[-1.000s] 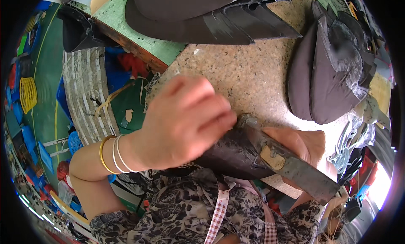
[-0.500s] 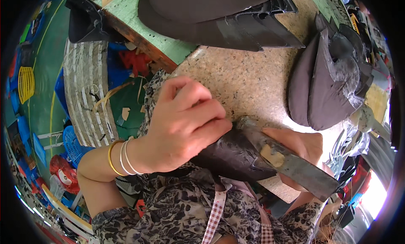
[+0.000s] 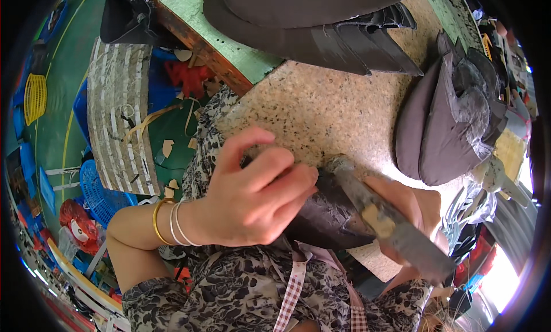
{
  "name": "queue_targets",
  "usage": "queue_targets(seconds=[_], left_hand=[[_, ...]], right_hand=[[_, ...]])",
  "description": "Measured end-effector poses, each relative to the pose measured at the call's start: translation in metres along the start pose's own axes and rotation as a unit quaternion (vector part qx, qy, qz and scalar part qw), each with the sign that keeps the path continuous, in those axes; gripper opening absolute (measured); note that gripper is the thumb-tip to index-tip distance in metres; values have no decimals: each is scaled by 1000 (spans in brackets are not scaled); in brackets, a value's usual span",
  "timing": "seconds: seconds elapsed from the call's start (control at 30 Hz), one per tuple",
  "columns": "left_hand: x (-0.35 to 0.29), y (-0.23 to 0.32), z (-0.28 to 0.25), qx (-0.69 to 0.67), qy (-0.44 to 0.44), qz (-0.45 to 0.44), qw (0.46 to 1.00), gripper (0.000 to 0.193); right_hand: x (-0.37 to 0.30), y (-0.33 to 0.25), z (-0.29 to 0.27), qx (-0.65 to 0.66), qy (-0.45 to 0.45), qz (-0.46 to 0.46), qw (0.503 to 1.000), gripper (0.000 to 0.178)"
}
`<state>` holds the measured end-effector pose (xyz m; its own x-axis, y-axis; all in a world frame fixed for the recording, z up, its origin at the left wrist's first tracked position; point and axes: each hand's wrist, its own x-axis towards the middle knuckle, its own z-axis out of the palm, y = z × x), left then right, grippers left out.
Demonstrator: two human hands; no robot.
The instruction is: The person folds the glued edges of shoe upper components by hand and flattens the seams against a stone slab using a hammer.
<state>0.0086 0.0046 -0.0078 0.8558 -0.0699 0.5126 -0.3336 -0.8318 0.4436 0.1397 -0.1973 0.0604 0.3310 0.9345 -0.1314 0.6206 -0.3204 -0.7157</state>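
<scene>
Low over a speckled stone slab [image 3: 338, 108], my left hand [image 3: 252, 200] is curled, its fingertips pinched at the edge of a dark leather-like piece [image 3: 330, 214]. The piece has a rough, wrinkled surface and lies partly under that hand. My right hand [image 3: 407, 208] is wrapped round a hammer, mostly beneath its head. The long grey metal hammer head [image 3: 416, 249] slants across the piece, with tan wood showing in its eye. One end of the head is near my left fingertips. Its other end points to the lower right.
Dark, layered, rounded pieces [image 3: 275, 42] are stacked at the slab's far side. More folded dark pieces [image 3: 445, 125] stand at right. A green board [image 3: 247, 59] with a worn wooden edge adjoins the slab. Left, there are a striped board [image 3: 123, 119] and blue basket [image 3: 103, 188].
The view has shifted slightly. My left hand is a little lower with its fingers more loosely curled, and the hammer head's lower end has swung down and blurs.
</scene>
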Motion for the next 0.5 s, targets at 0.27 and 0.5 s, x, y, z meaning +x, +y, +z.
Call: queue_targets(seconds=[0.27, 0.5], left_hand=[[-7, -8, -10, -88, -40, -31, 995, 40], [7, -16, -4, -112, -71, 67, 989, 29]], right_hand=[[8, -1, -2, 97, -10, 24, 995, 33], [20, -10, -16, -58, -23, -39, 997, 43]])
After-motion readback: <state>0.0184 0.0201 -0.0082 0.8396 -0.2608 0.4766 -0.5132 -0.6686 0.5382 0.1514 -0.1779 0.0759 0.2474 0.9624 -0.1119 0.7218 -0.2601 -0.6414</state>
